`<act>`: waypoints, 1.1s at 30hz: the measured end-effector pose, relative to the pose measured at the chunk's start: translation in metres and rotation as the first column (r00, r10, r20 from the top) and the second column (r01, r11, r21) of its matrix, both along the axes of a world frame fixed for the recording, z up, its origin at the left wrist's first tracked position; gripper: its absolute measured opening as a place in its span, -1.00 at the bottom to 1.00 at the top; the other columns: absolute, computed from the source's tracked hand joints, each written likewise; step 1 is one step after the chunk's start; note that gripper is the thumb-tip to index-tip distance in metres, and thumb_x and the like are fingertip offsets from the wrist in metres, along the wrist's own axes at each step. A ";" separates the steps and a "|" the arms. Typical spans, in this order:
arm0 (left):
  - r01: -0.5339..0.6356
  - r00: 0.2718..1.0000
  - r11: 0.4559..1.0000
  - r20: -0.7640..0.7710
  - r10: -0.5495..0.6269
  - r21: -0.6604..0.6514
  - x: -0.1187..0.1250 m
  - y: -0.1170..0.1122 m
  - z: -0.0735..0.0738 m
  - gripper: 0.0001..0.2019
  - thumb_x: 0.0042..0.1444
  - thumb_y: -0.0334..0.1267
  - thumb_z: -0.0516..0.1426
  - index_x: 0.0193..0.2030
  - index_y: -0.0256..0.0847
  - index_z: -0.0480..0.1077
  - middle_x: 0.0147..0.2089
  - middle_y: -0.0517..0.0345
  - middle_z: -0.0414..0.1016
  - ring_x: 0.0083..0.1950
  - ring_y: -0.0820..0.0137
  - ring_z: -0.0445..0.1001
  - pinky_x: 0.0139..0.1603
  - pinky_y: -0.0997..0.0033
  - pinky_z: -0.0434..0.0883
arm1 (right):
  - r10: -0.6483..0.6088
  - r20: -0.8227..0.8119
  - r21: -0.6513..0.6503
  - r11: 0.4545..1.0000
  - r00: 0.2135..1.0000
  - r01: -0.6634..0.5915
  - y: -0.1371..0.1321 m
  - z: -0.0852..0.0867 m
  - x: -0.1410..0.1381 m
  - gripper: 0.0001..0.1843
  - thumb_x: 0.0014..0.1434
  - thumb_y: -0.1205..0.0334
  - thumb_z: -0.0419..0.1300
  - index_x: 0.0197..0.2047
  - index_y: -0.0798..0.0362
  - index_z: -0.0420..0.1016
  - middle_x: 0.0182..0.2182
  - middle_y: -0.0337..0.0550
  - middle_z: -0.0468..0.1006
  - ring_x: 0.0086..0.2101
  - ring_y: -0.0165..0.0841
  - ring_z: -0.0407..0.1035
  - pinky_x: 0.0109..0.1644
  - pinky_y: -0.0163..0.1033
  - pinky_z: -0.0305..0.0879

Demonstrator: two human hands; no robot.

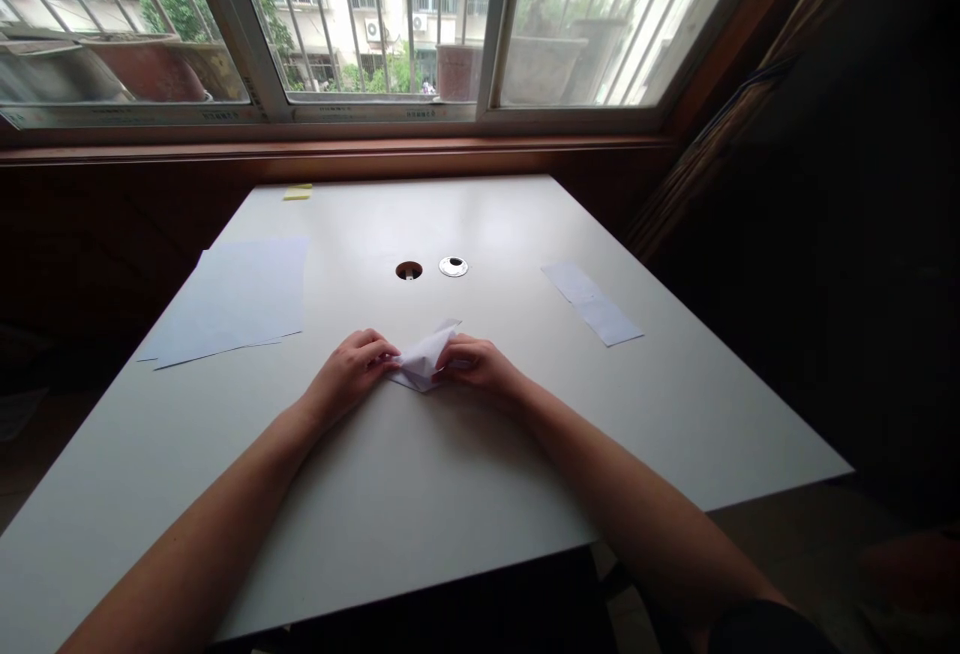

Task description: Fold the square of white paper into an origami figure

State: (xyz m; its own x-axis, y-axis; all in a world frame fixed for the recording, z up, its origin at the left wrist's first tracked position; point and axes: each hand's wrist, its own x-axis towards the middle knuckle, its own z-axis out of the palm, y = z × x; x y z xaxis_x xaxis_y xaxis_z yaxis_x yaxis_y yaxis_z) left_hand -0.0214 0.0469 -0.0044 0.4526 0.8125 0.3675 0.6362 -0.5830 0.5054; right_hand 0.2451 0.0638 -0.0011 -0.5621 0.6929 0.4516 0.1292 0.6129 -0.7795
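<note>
Item under inspection, viewed from my remote post through the head camera: one folded white paper (421,362), located directly between the two hands, over the near-middle part of the white table (420,494). Taking the paper as the centre of the dial and the window as 12 o'clock, I record the following.

The left hand (352,371) sits at 9 o'clock, thumb and fingers pinching the paper's left edge. The right hand (480,369) sits at 3 o'clock, its curled fingers pinching the right side. The bulk of the paper lies in the gap between the two sets of fingertips; one pointed corner projects free of both grips toward 1 o'clock, and the lower edge points to 6 o'clock (whether that edge bears on the tabletop, I cannot tell).

Further out, I note a round hole (409,271) just short of 12 o'clock and, beside it, a round cover (453,266) just past 12. A creased paper strip (592,304) lies flat between 2 and 3 o'clock. White sheets (232,299) lie overlapping between 9 and 10. A yellow note (298,192) is at the far edge, between 10 and 11. The barred window (375,24) spans 12 o'clock beyond the table.
</note>
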 end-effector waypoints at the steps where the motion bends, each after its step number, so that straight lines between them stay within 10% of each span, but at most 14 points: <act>1: 0.005 1.000 1.000 0.003 -0.005 -0.007 0.000 0.000 0.000 -0.85 0.28 -0.18 0.15 -0.14 -0.12 0.53 -0.15 0.07 0.47 -0.13 0.34 0.44 -0.11 0.37 0.42 | 0.015 0.006 0.017 1.000 1.000 -0.015 0.001 -0.001 0.000 -0.83 0.13 0.12 0.36 -0.37 0.05 0.60 -0.31 -0.10 0.63 -0.25 -0.28 0.48 -0.10 -0.19 0.40; 9: 0.030 0.999 0.996 0.038 -0.027 -0.089 -0.005 0.002 0.004 -0.85 0.25 -0.18 0.17 -0.14 -0.11 0.56 -0.11 0.08 0.47 -0.14 0.36 0.49 -0.10 0.39 0.45 | 0.030 0.161 -0.118 0.993 0.987 -0.011 -0.005 0.001 0.006 -0.55 0.04 0.12 0.40 0.03 -0.01 0.55 -0.10 -0.19 0.62 -0.12 -0.25 0.52 -0.07 -0.24 0.41; 17: 0.063 0.996 0.993 0.064 -0.057 -0.101 -0.006 0.002 0.002 -0.82 0.22 -0.16 0.21 -0.10 -0.10 0.57 -0.10 0.09 0.47 -0.16 0.37 0.50 -0.11 0.39 0.47 | -0.115 0.531 0.229 0.973 0.840 -0.012 -0.014 0.010 -0.003 -0.50 0.09 -0.12 0.34 0.00 0.02 0.58 -0.04 0.06 0.52 0.05 -0.04 0.32 0.15 0.06 0.20; 33: -0.008 0.994 0.994 0.107 0.020 -0.109 0.004 -0.002 0.004 -0.90 0.21 -0.23 0.20 -0.27 -0.16 0.54 -0.19 0.12 0.48 -0.20 0.39 0.49 -0.12 0.39 0.45 | -0.191 0.559 0.341 0.940 0.807 -0.013 -0.015 0.008 -0.012 -0.58 0.16 -0.11 0.28 -0.17 0.11 0.60 -0.13 0.12 0.50 -0.02 -0.04 0.28 0.08 0.06 0.18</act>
